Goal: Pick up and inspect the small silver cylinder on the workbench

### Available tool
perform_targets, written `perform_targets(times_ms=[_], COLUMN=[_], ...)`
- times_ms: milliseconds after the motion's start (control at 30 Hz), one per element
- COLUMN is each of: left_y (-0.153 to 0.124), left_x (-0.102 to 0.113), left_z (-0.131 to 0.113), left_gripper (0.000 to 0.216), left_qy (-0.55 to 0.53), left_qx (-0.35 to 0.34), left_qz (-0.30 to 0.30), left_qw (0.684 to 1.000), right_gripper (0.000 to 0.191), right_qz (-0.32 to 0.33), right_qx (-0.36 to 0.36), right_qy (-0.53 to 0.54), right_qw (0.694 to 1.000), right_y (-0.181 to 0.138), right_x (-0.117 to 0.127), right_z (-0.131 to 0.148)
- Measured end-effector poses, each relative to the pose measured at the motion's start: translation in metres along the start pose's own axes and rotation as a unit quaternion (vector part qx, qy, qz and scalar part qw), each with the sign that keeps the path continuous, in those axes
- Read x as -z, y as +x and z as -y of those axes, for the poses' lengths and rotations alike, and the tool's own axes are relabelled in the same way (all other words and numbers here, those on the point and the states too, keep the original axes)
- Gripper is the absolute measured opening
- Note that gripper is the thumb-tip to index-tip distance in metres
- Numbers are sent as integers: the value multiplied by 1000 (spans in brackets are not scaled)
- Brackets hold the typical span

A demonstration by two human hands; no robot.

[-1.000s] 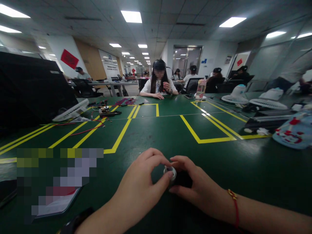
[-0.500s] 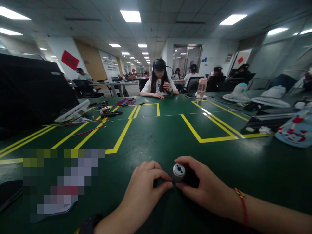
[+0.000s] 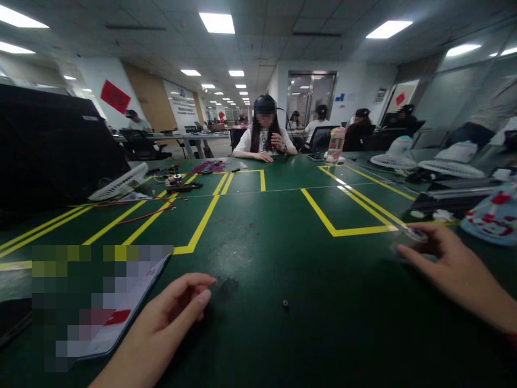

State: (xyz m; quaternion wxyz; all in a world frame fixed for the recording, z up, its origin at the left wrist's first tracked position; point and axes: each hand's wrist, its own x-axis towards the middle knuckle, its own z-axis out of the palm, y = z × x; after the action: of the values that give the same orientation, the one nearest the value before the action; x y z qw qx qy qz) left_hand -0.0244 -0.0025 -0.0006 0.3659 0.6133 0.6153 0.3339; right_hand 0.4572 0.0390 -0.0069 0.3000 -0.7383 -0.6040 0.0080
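In the head view, the metal cylinder (image 3: 418, 235) is being carried out to the right! It is no longer being held mid-counter, with the left fingertips close by; it is now being shown near the front right corner of the yellow tape outline (image 3: 359, 231). By the right hand (image 3: 424, 245) it is being pinched between thumb and fingers, the grip being kept closed around it. The piece is being blurred, so whether it is being rested on the counter (image 3: 250, 345) cannot be told.

And over on the other side, the left hand (image 3: 194, 302) is being held well apart, drawn back beside the pale-faced flat device (image 3: 133, 302). Its grip is being kept loosely curled, a slight gap being left between thumb and forefinger, and nothing is being seen in it.

Between the two, a small dark ring-shaped piece (image 3: 285, 304) is being uncovered, lying on the counter where the hands were being brought together half a second ago. No contact is being made with it by either hand. So, it is being judged, the cylinder is being handled one-handed, apart from the ring-shaped piece.
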Motion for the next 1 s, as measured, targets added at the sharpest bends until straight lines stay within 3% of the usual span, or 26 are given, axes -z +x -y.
perform_targets(times_ms=[67, 133, 200, 267, 300, 333, 400, 500, 600, 700, 867, 1000], left_y=[2, 4, 4, 4, 3, 3, 2, 2, 1, 0, 0, 1], left_x=[2, 0, -2, -4, -4, -4, -4, -2, 0, 1, -1, -2], left_z=[5, 6, 6, 5, 5, 6, 7, 9, 11, 11, 8, 7], left_gripper=[31, 31, 31, 31, 31, 31, 32, 32, 32, 33, 36, 36], left_qy=[-13, -20, -18, -14, -13, -15, -19, -18, -10, -2, 3, 11], left_qx=[10, 9, 9, 8, 7, 6, 6, 8, 11, 16, 15, 16], left_qz=[-6, -3, 3, 7, 7, 6, 7, 13, 14, 17, 29, 28], left_qw=[1000, 1000, 1000, 1000, 1000, 1000, 1000, 1000, 1000, 1000, 999, 999], right_gripper=[67, 69, 77, 80, 77, 69, 52, 42, 20, 23, 34, 39], right_qz=[12, 16, -54, -137, -145, -119, 8, 190, 249, 179, -10, 30], right_qx=[-28, -20, 38, 142, 202, 257, 334, 340, 320, 299, 213, 41], right_qy=[-40, -83, -144, -178, -172, -148, -77, 24, 78, 71, -60, -160], right_qw=[999, 996, 987, 964, 953, 948, 939, 921, 911, 935, 975, 986], right_y=[7, 10, 6, -3, -11, -20, -40, -67, -70, -46, 8, 24], right_x=[7, 11, 10, 3, -2, -8, -23, -44, -53, -41, 12, 44], right_z=[-28, -38, -28, 1, 22, 44, 93, 154, 178, 155, 56, -4])
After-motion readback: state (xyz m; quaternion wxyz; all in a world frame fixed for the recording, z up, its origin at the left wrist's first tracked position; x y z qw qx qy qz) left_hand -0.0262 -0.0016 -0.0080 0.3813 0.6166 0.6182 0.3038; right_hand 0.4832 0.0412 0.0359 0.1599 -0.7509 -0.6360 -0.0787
